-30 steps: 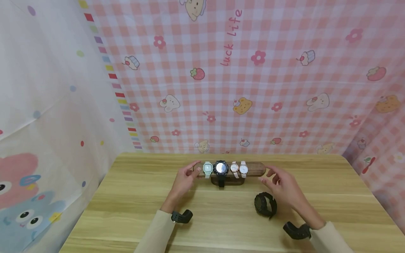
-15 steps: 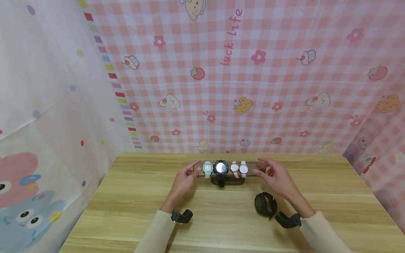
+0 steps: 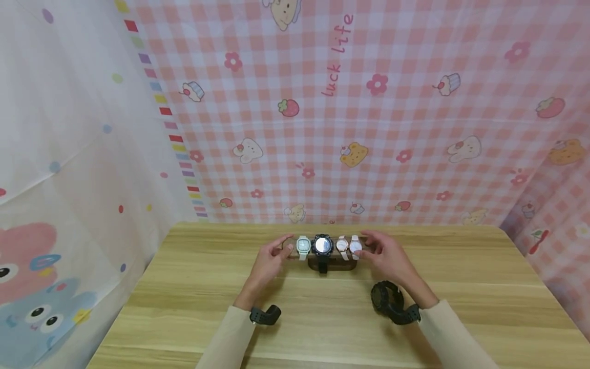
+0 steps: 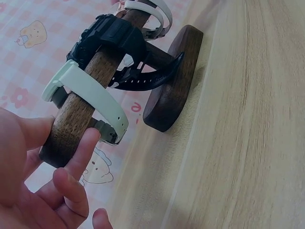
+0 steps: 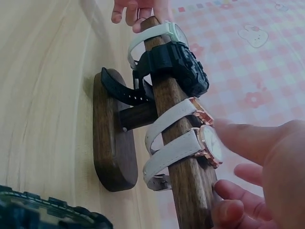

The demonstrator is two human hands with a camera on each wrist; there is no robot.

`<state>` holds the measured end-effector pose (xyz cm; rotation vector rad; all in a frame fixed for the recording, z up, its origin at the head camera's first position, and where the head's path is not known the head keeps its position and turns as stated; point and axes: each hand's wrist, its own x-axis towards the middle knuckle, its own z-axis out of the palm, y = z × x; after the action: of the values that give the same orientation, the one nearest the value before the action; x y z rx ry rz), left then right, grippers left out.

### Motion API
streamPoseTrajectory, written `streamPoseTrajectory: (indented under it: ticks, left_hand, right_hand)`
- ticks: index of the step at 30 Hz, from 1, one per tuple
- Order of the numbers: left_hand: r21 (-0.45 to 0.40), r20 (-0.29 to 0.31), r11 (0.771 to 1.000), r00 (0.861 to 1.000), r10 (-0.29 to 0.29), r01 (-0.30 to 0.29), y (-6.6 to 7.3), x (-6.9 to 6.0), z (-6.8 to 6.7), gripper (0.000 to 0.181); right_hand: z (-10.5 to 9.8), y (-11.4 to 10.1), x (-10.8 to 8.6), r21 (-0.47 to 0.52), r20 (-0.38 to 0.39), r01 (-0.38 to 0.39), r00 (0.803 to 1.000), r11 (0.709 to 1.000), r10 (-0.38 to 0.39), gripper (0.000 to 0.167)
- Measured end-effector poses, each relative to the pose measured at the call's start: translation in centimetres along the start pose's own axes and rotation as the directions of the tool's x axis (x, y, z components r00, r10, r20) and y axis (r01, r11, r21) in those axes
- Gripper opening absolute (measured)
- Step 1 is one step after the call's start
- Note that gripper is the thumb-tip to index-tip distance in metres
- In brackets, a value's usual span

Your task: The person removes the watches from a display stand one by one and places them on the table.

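Pinching hand: the left hand (image 3: pixel 268 262) has its thumb and a finger on the left end of a dark wooden bar (image 5: pixel 169 90); its grip is narrow, holding that end, with the other fingers loosely bent beneath.
Reaching hand: I see the right hand (image 3: pixel 389 257) curved about the right part of the bar, at the rightmost watch. I cannot tell whether its grip is holding the watch, the bar, or only touching.
Watch stand: the bar runs left to right, raised on a short post above a rounded wooden base (image 3: pixel 341 265), which sits on the far part of the table (image 3: pixel 322 307), near its middle.
Watches on the bar, from left: a mint-green watch (image 3: pixel 303 245) with a squarish face; a bulky black watch (image 3: pixel 323 245), its strap tail hanging toward the base; a rose-gold watch (image 3: pixel 342 245) on a pale strap; and, just beside it, a white-faced watch (image 3: pixel 355 246), also pale-strapped.
Loose watch: a second black watch (image 3: pixel 380 296) lies on the table, nearer than the stand and to the right, partly overlapped in my head view by the dark right wrist mount (image 3: pixel 405 314).
Backdrop: pink checked cloth (image 3: pixel 276 171) with flowers, strawberries and cupcakes fills the far side; white dotted cloth (image 3: pixel 92 171) hangs left.
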<state>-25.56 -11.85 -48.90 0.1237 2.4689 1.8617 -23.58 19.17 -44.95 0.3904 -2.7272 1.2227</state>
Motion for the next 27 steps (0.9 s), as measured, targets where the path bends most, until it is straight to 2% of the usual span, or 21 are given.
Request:
streamPoseTrajectory:
  ticks: [10,22,27]
  left_hand:
    - [0.012,0.037,1.0,0.999,-0.009,0.009,0.2,-0.1,-0.3,0.042]
    - [0.006,0.036,1.0,0.999,-0.012,0.012,0.2,0.0,-0.1,0.04]
    - [-0.001,0.027,1.0,1.0,-0.006,0.006,0.1,0.0,-0.1,0.039]
  right_hand:
    - [0.4,-0.2,0.4,-0.037,0.003,0.011,1.0,0.999,-0.011,0.057]
    - [1.1,-0.1,0.7,-0.037,-0.019,0.014,1.0,0.999,-0.014,0.053]
    - [1.4,-0.1,0.7,-0.029,-0.027,0.041,0.999,0.999,-0.042,0.05]
